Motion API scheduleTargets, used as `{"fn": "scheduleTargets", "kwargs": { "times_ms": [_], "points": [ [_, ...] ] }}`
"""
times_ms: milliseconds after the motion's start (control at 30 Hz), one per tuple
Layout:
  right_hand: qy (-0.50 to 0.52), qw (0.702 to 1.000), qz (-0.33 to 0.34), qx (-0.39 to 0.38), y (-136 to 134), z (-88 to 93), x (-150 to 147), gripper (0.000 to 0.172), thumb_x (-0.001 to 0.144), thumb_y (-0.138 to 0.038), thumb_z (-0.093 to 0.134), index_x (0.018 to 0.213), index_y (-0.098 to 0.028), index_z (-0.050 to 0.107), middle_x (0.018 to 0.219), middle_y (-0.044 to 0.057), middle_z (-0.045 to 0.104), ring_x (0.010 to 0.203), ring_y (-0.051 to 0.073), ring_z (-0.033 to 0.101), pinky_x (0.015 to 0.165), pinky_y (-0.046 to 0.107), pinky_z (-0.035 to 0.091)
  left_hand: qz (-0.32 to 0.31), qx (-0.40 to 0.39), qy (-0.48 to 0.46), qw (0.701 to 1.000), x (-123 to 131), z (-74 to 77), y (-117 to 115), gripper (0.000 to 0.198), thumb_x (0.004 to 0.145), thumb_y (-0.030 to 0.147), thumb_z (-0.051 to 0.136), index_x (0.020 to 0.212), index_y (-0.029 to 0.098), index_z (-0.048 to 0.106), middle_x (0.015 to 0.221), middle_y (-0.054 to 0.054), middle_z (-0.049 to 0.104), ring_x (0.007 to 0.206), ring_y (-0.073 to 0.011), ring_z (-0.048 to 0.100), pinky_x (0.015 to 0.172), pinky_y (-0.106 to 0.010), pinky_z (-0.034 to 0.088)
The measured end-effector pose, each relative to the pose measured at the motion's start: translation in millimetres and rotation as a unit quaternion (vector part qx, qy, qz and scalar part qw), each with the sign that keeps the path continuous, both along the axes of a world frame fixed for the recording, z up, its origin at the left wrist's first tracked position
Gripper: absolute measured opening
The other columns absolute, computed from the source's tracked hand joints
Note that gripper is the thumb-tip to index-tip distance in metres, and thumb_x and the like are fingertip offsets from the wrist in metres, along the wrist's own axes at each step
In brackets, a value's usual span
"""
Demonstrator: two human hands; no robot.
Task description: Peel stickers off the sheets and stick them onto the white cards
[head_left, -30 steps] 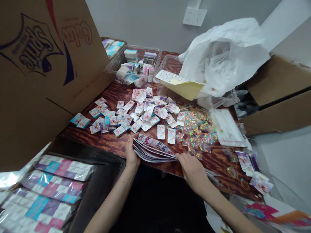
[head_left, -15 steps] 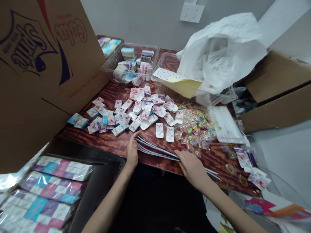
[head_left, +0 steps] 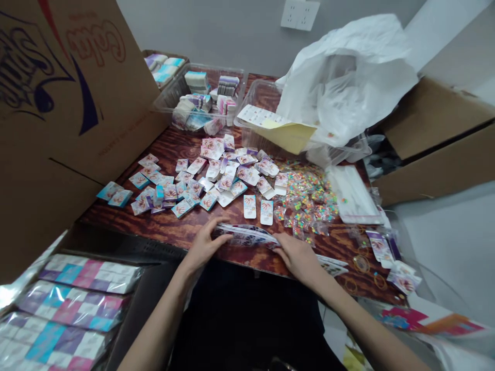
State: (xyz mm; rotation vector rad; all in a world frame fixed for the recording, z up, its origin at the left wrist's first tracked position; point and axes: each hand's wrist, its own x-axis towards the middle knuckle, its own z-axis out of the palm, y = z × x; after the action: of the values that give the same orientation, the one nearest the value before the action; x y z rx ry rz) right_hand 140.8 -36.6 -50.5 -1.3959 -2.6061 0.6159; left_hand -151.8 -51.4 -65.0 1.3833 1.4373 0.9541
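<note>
Grasps the printed sheets (head_left: 249, 235) by both ends, with fingers of left hand (head_left: 203, 245) and right hand (head_left: 299, 257), at near edge of worktop (head_left: 170, 229). Holds them less fanned and more upright than a moment ago; probably is evening them.

The sheets (head_left: 247, 234) look papery, the table (head_left: 170, 225) glossy wood, the printed carton (head_left: 77, 147) matt cardboard

Soft lt, sl. blur, edge distortn.
</note>
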Motion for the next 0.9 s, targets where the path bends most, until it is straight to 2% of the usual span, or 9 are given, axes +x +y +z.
{"fn": "scheduleTargets", "kwargs": {
  "times_ms": [133, 233, 333, 500, 600, 667, 767, 833, 900],
  "points": [
    [0.041, 0.988, -0.014, -0.146, 16, 19.8, 0, 0.027, 0.089, -0.021, 0.057, 0.116, -0.023, 0.059, 0.106, 0.005, 0.071, 0.097, 0.023, 0.066, 0.079, 0.03, 0.044, -0.031, -0.032, -0.036, 0.998, -8, -0.1, 5, 0.057, 0.078, 0.033, 0.07, 0.131, 0.021, 0.051, 0.115, -0.006, 0.062, 0.096, -0.0208, 0.061, 0.083, -0.029, 0.048],
    [0.062, 0.973, -0.021, -0.219, 24, 19.8, -4, 0.029, 0.084, -0.026, 0.066, 0.112, -0.024, 0.059, 0.099, 0.002, 0.071, 0.09, 0.022, 0.065, 0.074, 0.027, 0.042, -0.011, -0.051, 0.033, 0.998, -14, -7.7, 9, 0.041, 0.08, 0.034, 0.064, 0.118, 0.018, 0.058, 0.099, -0.004, 0.066, 0.087, -0.0204, 0.061, 0.076, -0.029, 0.048],
    [0.044, 0.979, -0.051, -0.192, 27, 9.7, -11, 0.023, 0.081, -0.029, 0.069, 0.101, -0.021, 0.061, 0.091, 0.002, 0.068, 0.081, 0.021, 0.063, 0.068, 0.026, 0.039, 0.022, -0.057, 0.117, 0.991, -16, -12.0, 13, 0.03, 0.082, 0.036, 0.059, 0.105, 0.017, 0.061, 0.087, -0.002, 0.066, 0.079, -0.0199, 0.061, 0.07, -0.028, 0.045],
    [0.036, 0.989, -0.075, -0.12, 30, -1.7, -19, 0.005, 0.084, -0.023, 0.064, 0.083, -0.019, 0.064, 0.088, 0.003, 0.062, 0.079, 0.018, 0.059, 0.068, 0.026, 0.036, 0.029, -0.029, 0.258, 0.965, -10, -7.0, 16, 0.018, 0.085, 0.035, 0.055, 0.089, 0.018, 0.06, 0.078, -0.001, 0.061, 0.074, -0.0191, 0.059, 0.066, -0.027, 0.041],
    [0.065, 0.991, -0.092, -0.071, 34, -1.4, -18, 0.013, 0.087, -0.018, 0.059, 0.076, -0.019, 0.067, 0.086, 0.004, 0.062, 0.085, 0.019, 0.058, 0.074, 0.028, 0.036, 0.034, 0.009, 0.311, 0.95, -6, -5.3, 16, 0.017, 0.088, 0.032, 0.052, 0.086, 0.017, 0.06, 0.083, -0.004, 0.061, 0.079, -0.0211, 0.059, 0.07, -0.03, 0.043],
    [0.112, 0.985, -0.099, -0.084, 36, 0.9, -16, 0.016, 0.087, -0.018, 0.058, 0.075, -0.019, 0.067, 0.084, 0.003, 0.063, 0.083, 0.018, 0.058, 0.076, 0.029, 0.037, 0.051, 0.034, 0.331, 0.942, -5, -2.8, 14, 0.019, 0.089, 0.03, 0.052, 0.098, 0.016, 0.061, 0.092, -0.007, 0.063, 0.087, -0.0241, 0.061, 0.076, -0.034, 0.046],
    [0.211, 0.95, -0.119, -0.195, 42, 6.7, -9, 0.015, 0.086, -0.023, 0.057, 0.075, -0.018, 0.066, 0.072, 0.001, 0.062, 0.069, 0.015, 0.055, 0.067, 0.027, 0.037, 0.105, 0.119, 0.36, 0.919, -1, 10.3, 5, 0.036, 0.09, 0.029, 0.053, 0.123, 0.014, 0.055, 0.114, -0.014, 0.062, 0.107, -0.0296, 0.057, 0.091, -0.042, 0.045],
    [0.278, 0.913, -0.133, -0.269, 46, 12.5, -6, 0.015, 0.084, -0.028, 0.059, 0.075, -0.017, 0.065, 0.067, -0.001, 0.06, 0.06, 0.013, 0.05, 0.06, 0.025, 0.035, 0.139, 0.188, 0.361, 0.903, 10, 25.9, -3, 0.036, 0.092, 0.027, 0.052, 0.125, 0.014, 0.054, 0.12, -0.016, 0.061, 0.114, -0.0303, 0.054, 0.097, -0.045, 0.043],
    [0.331, 0.882, -0.142, -0.303, 49, 20.9, -8, 0.018, 0.081, -0.033, 0.063, 0.076, -0.016, 0.065, 0.066, -0.002, 0.058, 0.058, 0.012, 0.047, 0.057, 0.024, 0.034, 0.136, 0.239, 0.33, 0.903, 28, 42.8, -10, 0.028, 0.094, 0.025, 0.051, 0.119, 0.016, 0.058, 0.115, -0.013, 0.063, 0.111, -0.0273, 0.055, 0.098, -0.044, 0.044]
  ]
}}
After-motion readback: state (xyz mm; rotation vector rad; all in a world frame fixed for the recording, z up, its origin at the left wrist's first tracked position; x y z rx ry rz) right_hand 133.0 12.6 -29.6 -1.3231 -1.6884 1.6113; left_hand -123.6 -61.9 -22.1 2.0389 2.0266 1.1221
